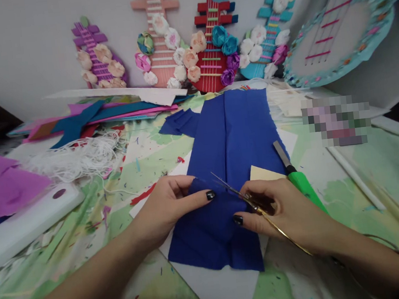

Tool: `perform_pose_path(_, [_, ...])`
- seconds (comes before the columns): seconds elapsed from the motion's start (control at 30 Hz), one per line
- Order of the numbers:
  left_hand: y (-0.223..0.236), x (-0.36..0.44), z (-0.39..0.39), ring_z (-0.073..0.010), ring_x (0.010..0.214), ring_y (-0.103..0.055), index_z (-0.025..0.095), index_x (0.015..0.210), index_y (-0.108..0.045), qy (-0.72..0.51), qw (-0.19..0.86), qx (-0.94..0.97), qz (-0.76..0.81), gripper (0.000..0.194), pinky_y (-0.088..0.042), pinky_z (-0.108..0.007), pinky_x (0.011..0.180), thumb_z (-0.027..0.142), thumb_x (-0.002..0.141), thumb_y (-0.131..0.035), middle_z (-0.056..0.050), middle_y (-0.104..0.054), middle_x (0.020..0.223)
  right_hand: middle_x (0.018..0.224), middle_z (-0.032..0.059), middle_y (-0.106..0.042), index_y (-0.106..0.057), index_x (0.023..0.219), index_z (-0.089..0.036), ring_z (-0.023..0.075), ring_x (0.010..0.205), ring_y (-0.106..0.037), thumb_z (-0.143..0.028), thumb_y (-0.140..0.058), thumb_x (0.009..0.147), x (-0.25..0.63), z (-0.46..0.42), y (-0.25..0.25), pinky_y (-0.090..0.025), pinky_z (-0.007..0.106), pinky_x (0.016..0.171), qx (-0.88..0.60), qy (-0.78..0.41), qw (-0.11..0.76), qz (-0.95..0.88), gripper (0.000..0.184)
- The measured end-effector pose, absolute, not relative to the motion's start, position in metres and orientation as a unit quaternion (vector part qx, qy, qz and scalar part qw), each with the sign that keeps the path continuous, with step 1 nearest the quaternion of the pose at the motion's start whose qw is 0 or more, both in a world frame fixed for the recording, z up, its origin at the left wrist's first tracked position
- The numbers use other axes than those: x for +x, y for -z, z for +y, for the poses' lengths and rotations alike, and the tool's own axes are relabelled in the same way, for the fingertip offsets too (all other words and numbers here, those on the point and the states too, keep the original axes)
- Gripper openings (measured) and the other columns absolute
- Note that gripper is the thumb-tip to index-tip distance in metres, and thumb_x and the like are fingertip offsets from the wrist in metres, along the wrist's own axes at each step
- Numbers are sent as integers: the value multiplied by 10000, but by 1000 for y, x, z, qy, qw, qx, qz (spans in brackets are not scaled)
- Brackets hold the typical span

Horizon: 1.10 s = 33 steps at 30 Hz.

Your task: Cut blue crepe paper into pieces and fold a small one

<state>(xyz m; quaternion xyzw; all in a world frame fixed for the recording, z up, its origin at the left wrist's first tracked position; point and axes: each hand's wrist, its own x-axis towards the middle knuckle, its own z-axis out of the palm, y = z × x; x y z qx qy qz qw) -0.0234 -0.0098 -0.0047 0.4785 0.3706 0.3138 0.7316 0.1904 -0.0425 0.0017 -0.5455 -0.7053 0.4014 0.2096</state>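
Note:
My left hand (163,210) is closed, its thumb and fingers pinching the upper left edge of a small piece of dark blue crepe paper (210,219). Gold-handled scissors (259,210) are gripped in my right hand (283,202), blades pointing up and left over the blue paper. The blades look nearly closed; whether they touch the paper I cannot tell. A larger folded length of blue crepe paper (243,126) lies beneath and beyond both hands, on white sheets (217,290). Beside my right hand rests a green-handled utility knife (306,188), near a pale yellow paper (266,173).
Decorated paper lutes, among them a red one (210,48), lean along the wall. White string (79,155), coloured strips (110,112), purple paper (11,186) and a white glue gun-like bar (32,224) lie left. Small scraps dot the green patterned cloth (136,289).

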Motion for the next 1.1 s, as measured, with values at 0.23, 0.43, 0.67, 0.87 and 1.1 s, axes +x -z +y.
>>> perform_pose_path(0.23, [5,-25,-11,-119,692,-666,183,854,-753,-325,672,542,386,131,-532,-194,667,281,774,-720,-31,-739,788,541,-59,-417,-504,644,-187,86,499,-339,-451,-676,746,188,-44,0,-235,212,435,-539,-337,191,-748,331])
perform_pose_path(0.43, [4,-23,-11,-171,831,-668,190,820,-756,-333,617,589,403,108,-514,-232,741,263,748,-723,-34,-734,809,505,-77,-389,-465,613,-185,69,471,-318,-382,-704,732,187,-46,-1,-225,195,438,-534,-270,214,-772,332])
perform_pose_path(0.67, [5,-22,-12,-138,804,-677,241,905,-759,-331,640,590,365,161,-513,-220,768,191,768,-693,-11,-748,849,506,-75,-406,-491,623,-182,68,465,-328,-503,-735,700,189,-45,5,-229,190,439,-519,-248,236,-783,411])
perform_pose_path(0.87, [6,-22,-12,-127,787,-681,247,919,-757,-330,640,592,362,176,-520,-200,747,175,773,-691,-5,-751,858,493,-80,-396,-504,619,-177,64,458,-319,-556,-743,671,190,-45,7,-225,191,438,-510,-243,246,-788,451])
perform_pose_path(1.1, [1,-22,-10,-129,863,-676,232,856,-760,-326,628,612,354,136,-505,-183,798,162,763,-689,2,-752,899,516,-76,-418,-519,652,-180,70,476,-336,-573,-734,672,193,-47,3,-237,192,447,-505,-247,234,-794,448])
